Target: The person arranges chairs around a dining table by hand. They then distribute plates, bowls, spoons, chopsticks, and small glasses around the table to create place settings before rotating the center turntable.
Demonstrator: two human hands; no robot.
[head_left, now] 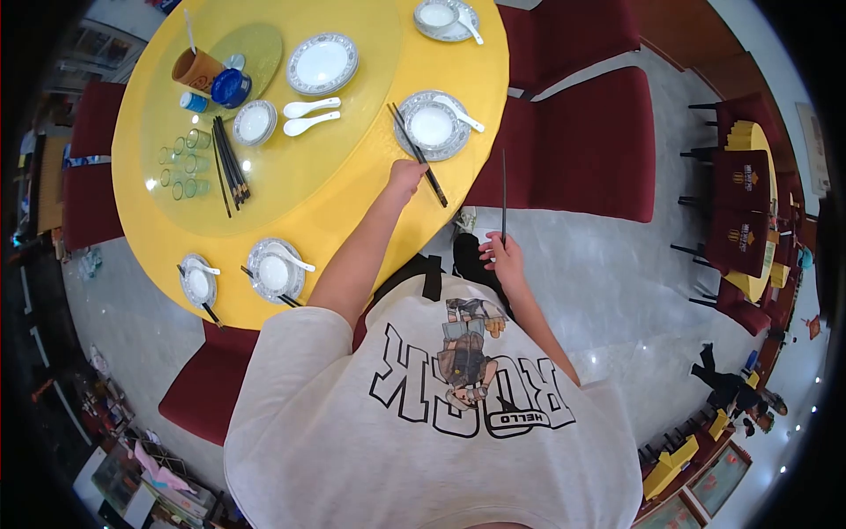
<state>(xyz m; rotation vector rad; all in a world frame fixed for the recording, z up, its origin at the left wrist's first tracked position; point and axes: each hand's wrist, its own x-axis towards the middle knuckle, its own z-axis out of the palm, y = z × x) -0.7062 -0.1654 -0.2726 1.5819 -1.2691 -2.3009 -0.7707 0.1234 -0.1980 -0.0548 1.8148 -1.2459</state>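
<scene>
My left hand (407, 177) is closed on a pair of dark chopsticks (434, 183), which lie slanting over the left edge of a patterned plate (455, 150) with a small white bowl (431, 126) and a white spoon (460, 114) on it. Off the table's edge, my right hand (503, 258) pinches the lower end of a single dark chopstick (504, 189) that points away from me. On the glass turntable (308, 167) lies a bundle of dark chopsticks (231, 163), with several small glasses (196, 138) to its left.
The round table has a yellow cloth (352, 264). Stacked plates (322, 63), small bowls (255, 122), two spoons (312, 108) and a brown holder (196, 69) stand on it. Place settings (276, 275) line its rim. Red chairs (582, 145) surround it. A person in dark clothes (727, 383) is far right.
</scene>
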